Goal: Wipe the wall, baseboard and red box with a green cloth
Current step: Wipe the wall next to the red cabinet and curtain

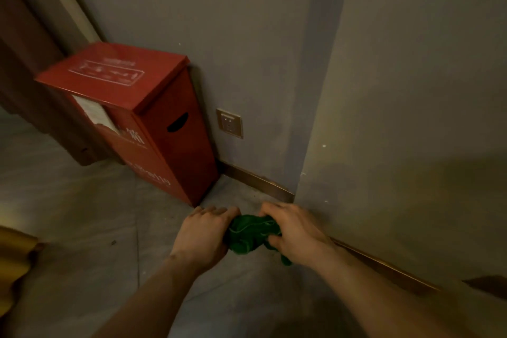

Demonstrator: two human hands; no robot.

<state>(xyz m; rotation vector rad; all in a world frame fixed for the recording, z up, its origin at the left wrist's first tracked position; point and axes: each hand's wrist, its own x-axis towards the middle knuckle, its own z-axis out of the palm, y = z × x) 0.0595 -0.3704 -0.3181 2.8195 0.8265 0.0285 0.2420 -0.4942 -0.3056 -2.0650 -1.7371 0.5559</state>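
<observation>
Starting at the far left edge, a yellowish ribbed object (15,261) pokes into the head view low down, too cropped to identify, and above it a brown panel (33,44) runs up into the dim corner. Next comes the red box (142,118), tall and narrow, standing on the grey floor (82,214) with its back against the wall (233,35); its flat lid carries white printed diagrams, a pale paper sheet shows on its front face, and a dark oval slot is cut in its right side. Just beside the box, low on the wall, sits a socket plate (230,123) with a metallic frame. Below it the baseboard (259,182) runs from the box's foot to the protruding wall corner, then picks up again along the nearer wall on the right. In front of that corner, over the floor, both bare forearms reach forward. The left hand (204,233) has its fingers curled down onto the left edge of the green cloth (251,233), which is bunched into a crumpled wad between the hands. The right hand (295,232) grips the cloth's right side, fingers wrapped over it and thumb pressed in from below, a corner of fabric hanging under the wrist. At the far right a dark patch (487,284) lies by the baseboard.
</observation>
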